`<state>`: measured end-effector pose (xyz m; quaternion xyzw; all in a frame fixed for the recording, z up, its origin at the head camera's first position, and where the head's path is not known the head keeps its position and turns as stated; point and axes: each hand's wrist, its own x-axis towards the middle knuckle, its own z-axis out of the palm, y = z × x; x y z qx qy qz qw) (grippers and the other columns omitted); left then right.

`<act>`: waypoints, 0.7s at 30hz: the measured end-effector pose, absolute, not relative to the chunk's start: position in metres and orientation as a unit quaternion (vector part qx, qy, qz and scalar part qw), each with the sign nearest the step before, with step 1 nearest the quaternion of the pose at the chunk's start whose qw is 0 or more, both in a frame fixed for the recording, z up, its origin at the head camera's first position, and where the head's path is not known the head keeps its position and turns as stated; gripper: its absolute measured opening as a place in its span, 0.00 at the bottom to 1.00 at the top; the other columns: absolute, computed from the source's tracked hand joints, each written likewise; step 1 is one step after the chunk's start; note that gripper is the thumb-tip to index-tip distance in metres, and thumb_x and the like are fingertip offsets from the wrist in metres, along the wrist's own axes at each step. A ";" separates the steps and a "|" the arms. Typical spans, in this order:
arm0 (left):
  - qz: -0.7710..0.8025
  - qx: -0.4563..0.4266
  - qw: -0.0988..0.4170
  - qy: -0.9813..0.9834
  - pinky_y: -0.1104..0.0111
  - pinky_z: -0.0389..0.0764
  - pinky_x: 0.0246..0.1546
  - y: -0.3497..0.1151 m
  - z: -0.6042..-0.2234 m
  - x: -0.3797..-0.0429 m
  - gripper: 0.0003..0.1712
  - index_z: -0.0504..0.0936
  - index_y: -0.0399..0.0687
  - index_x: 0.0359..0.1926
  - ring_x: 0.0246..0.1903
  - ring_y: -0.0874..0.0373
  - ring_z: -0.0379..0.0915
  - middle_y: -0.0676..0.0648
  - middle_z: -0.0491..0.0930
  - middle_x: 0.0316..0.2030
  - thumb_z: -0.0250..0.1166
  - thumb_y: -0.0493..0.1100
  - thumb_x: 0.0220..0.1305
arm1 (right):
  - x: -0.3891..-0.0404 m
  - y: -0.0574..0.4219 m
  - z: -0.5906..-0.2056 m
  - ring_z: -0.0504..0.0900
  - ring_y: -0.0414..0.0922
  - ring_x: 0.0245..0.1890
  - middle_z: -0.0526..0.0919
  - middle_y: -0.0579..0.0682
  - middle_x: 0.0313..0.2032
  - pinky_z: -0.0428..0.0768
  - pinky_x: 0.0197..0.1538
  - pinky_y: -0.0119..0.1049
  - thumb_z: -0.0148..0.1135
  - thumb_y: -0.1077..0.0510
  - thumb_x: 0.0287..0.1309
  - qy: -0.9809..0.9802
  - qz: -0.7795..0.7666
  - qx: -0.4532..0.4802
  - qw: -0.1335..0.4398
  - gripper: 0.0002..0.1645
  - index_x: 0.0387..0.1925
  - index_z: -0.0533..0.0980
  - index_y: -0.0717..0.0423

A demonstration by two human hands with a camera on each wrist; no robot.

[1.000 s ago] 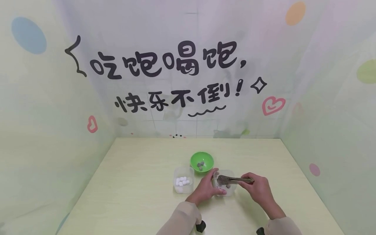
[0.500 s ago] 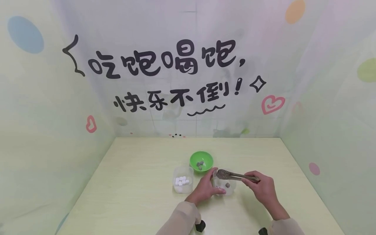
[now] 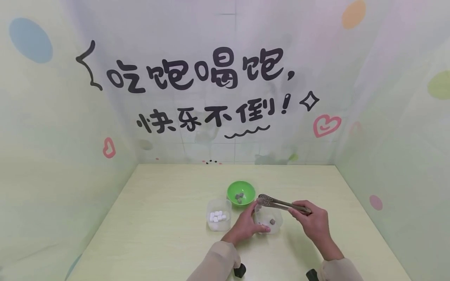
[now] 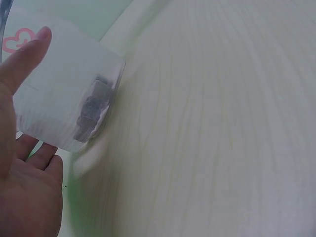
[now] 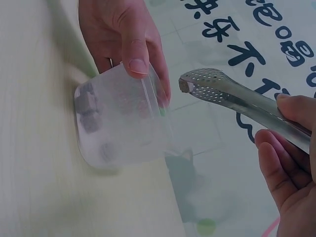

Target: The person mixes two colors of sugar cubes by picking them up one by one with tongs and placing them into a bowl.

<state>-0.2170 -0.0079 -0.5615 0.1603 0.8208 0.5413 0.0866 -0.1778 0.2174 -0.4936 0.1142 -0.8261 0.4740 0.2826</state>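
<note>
My left hand holds a translucent plastic container by its sides, thumb in front and fingers behind. Through its wall in the right wrist view, several grey-brown cubes show at the bottom. My right hand grips metal tongs with perforated tips. Pinched between those tips is one small grey-brown cube, above and beside the container's rim. Just beyond the container stands a green bowl, in which a few grey-brown cubes lie.
A second translucent container, holding several white cubes, stands left of my left hand on the pale wood table. Printed fabric walls enclose the table at the back and both sides.
The tongs have risen out of the container, lifting a cube and moving a little away from me toward the green bowl. My left hand and the container have stayed in place.
</note>
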 end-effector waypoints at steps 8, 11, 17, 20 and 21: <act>0.539 0.161 0.089 0.822 0.53 0.60 0.67 -0.008 -0.561 -0.218 0.60 0.57 0.56 0.74 0.68 0.45 0.58 0.44 0.64 0.69 0.80 0.53 0.42 | -0.181 0.206 -0.490 0.81 0.30 0.21 0.86 0.52 0.23 0.78 0.22 0.22 0.75 0.70 0.44 -0.796 0.511 0.118 0.302 0.10 0.31 0.83 0.61; 0.547 0.161 0.090 0.817 0.52 0.60 0.67 -0.009 -0.561 -0.218 0.58 0.58 0.55 0.73 0.68 0.45 0.58 0.44 0.64 0.69 0.80 0.51 0.43 | -0.183 0.202 -0.489 0.82 0.30 0.21 0.86 0.52 0.23 0.79 0.23 0.22 0.75 0.71 0.44 -0.794 0.514 0.110 0.306 0.11 0.32 0.83 0.61; 0.551 0.163 0.096 0.813 0.51 0.59 0.67 -0.011 -0.560 -0.219 0.58 0.58 0.52 0.73 0.68 0.46 0.57 0.44 0.64 0.69 0.79 0.51 0.44 | -0.188 0.194 -0.488 0.82 0.30 0.22 0.85 0.53 0.23 0.79 0.24 0.23 0.74 0.71 0.44 -0.795 0.514 0.095 0.308 0.11 0.32 0.83 0.63; 0.551 0.164 0.096 0.813 0.51 0.59 0.67 -0.011 -0.559 -0.219 0.58 0.58 0.51 0.73 0.68 0.46 0.57 0.44 0.64 0.69 0.80 0.51 0.44 | -0.191 0.190 -0.488 0.82 0.30 0.23 0.85 0.54 0.24 0.80 0.25 0.23 0.74 0.71 0.45 -0.795 0.516 0.092 0.306 0.10 0.33 0.82 0.64; 0.550 0.164 0.095 0.813 0.51 0.59 0.67 -0.010 -0.559 -0.219 0.58 0.58 0.51 0.73 0.68 0.46 0.58 0.44 0.64 0.69 0.80 0.51 0.44 | -0.192 0.189 -0.488 0.82 0.30 0.23 0.85 0.55 0.24 0.80 0.25 0.23 0.74 0.70 0.46 -0.794 0.518 0.091 0.304 0.10 0.33 0.82 0.64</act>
